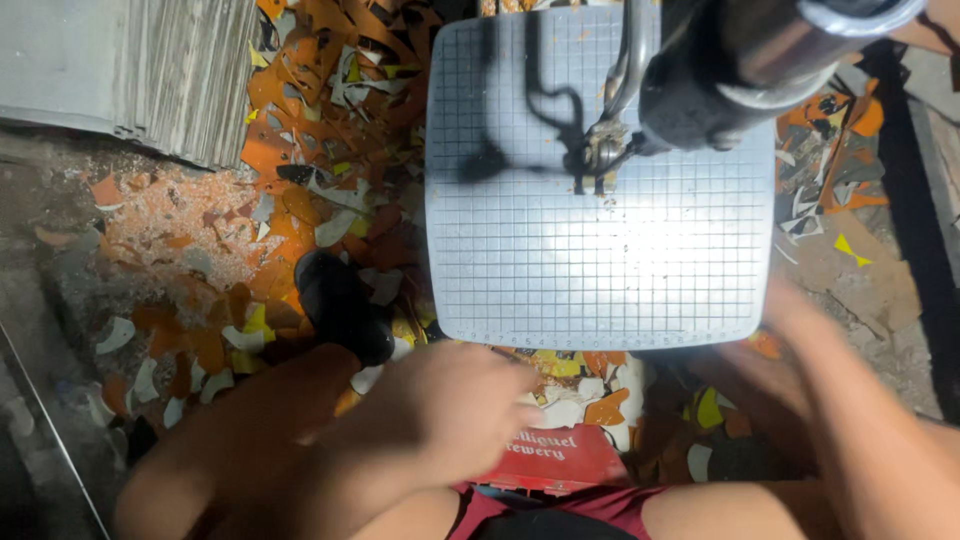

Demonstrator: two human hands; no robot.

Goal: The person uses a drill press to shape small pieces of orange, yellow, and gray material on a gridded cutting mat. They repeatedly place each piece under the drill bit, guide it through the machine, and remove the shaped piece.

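A grey gridded saw table (600, 250) lies below me, brightly lit in its middle. A thin blade and metal foot (598, 150) stand at its far part under a black machine arm (740, 60). My left hand (450, 410) is blurred just in front of the table's near edge, fingers pointing right, with nothing seen in it. Blurred as well, my right hand (810, 335) is at the table's near right corner; whether it holds anything is unclear.
Orange, white and yellow cut scraps (300, 150) cover the floor on the left and under the table. A black shoe (340, 305) rests among them. A red crate (560, 460) sits between my knees. Stacked grey sheets (170, 70) lie far left.
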